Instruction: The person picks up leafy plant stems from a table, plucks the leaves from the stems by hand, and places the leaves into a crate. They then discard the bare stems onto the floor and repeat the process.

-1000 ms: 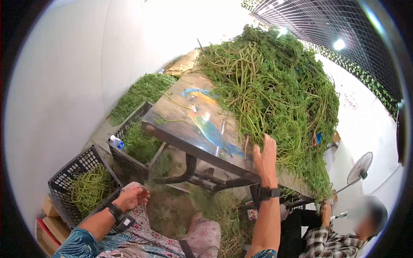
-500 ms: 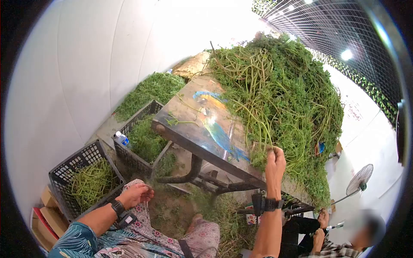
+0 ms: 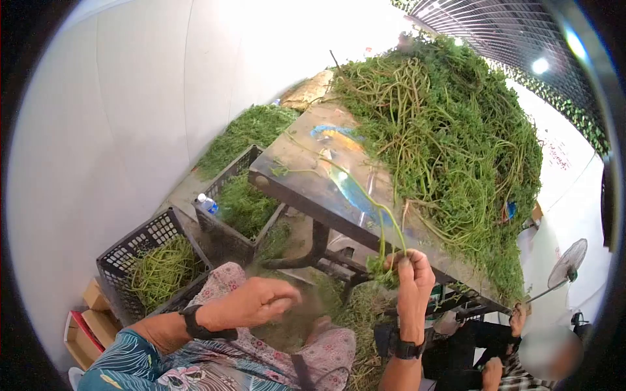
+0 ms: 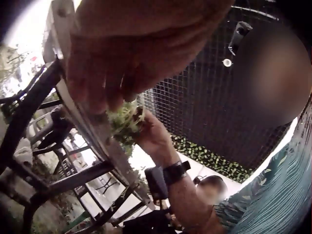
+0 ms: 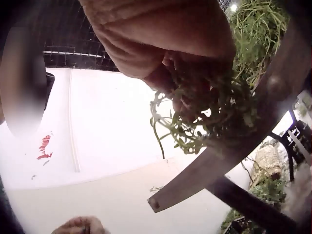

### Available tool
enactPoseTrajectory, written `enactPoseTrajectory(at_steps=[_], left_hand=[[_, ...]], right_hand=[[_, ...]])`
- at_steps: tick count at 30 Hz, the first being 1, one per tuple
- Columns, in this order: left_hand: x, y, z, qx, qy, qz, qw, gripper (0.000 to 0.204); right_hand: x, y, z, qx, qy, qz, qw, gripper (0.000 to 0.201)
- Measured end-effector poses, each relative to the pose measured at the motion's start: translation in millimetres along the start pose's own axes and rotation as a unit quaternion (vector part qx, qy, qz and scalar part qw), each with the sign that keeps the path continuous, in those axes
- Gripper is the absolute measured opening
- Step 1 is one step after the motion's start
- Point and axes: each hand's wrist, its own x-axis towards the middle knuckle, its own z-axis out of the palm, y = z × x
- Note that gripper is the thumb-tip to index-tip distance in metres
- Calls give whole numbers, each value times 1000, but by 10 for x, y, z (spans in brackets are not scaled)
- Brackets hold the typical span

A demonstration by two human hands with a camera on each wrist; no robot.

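My right hand (image 3: 412,281) pinches a leafy green stem (image 3: 394,220) at the table's front edge. The stem's long bare part arches back over the table (image 3: 297,153), and its leaves (image 3: 378,268) bunch beside the fingers. In the right wrist view, leaves (image 5: 187,131) hang below the darkened fingers. My left hand (image 3: 251,304) is held over the lap with fingers loosely bent and nothing in them. From the left wrist, the left fingers overlap the greens (image 4: 126,122) in my right hand. A big heap of leafy stems (image 3: 450,130) covers the table's far and right side.
Left of the table stand a black crate (image 3: 116,255) with trimmed stems and another crate (image 3: 228,231) with leafy greens. A water bottle (image 3: 207,203) is at the second crate's edge. Greens (image 3: 365,326) litter the floor. A person (image 3: 515,375) sits at right near a fan (image 3: 566,268).
My right hand has drawn back from the heap to the table edge, bringing a stem with it. My left hand has risen and moved right, towards the right hand. The head view has shifted.
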Motion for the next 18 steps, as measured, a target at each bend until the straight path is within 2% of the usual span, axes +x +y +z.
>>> enactPoseTrajectory(at_steps=[2, 4, 7, 8, 10, 13, 15, 16, 17, 18], left_hand=[[-39, 136, -34, 19, 91, 105, 990, 22], [-4, 243, -119, 99, 185, 180, 961, 27], [109, 220, -21, 158, 262, 166, 937, 30], [70, 149, 25, 116, 186, 116, 969, 29], [6, 25, 103, 34, 34, 15, 999, 29], [-9, -16, 247, 23, 2, -8, 1000, 25], [-2, -87, 317, -27, 2, -12, 1000, 23], [-1, -144, 330, -71, 17, -43, 996, 23], [8, -195, 332, -114, 34, -71, 990, 23], [38, -225, 325, -154, 52, -95, 982, 23]], right_hand=[[-180, -28, 15, -49, -42, -11, 998, 17], [-386, -56, 49, -70, -103, 14, 992, 17], [-597, -45, 133, -22, -166, 38, 985, 14], [-637, -24, 162, -3, -174, 40, 984, 14], [-665, -3, 210, -39, -209, 67, 975, 15], [-727, 102, 322, -33, -262, 76, 961, 18], [-761, 185, 396, -32, -189, 30, 981, 18], [-769, 220, 426, -32, -150, 4, 988, 18], [-750, 269, 408, -87, -52, -41, 994, 19], [-745, 268, 347, -71, 2, -23, 997, 19]])
